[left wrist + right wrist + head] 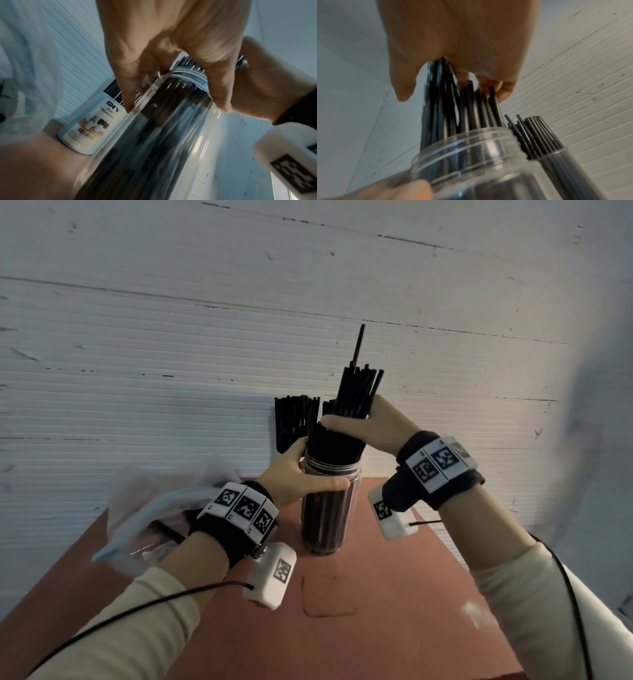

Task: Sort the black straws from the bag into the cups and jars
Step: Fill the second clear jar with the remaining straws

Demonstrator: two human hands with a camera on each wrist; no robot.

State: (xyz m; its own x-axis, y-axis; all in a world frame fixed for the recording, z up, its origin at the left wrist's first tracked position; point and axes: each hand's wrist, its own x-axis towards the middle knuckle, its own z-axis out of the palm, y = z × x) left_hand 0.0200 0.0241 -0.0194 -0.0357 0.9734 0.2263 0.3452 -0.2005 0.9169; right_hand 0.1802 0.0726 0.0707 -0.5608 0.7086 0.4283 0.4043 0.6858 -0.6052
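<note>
Head view: left hand (pixel 294 474) is wrapping thumb and fingers round the neck of the clear jar (pixel 327 508), steadying it upright on the red table (pixel 394 594). Right hand (pixel 370 426) is clamping a bundle of black straws (pixel 356 398) just above the jar mouth, lower ends already inside. One straw is sticking up well above the rest. Jar is looking close to packed.

Step in hand, as I read it: seating this bundle in the jar. Next move is probably calling for a loosened right grip so the straws drop to the bottom, left holding firm so the jar isn't tipping; the tall stray may need a push.

Behind the jar, a labelled organizer cup (pixel 89 127) is already holding straws. Plastic bag (pixel 144 515) is lying at the table's left, a few straws showing inside.
</note>
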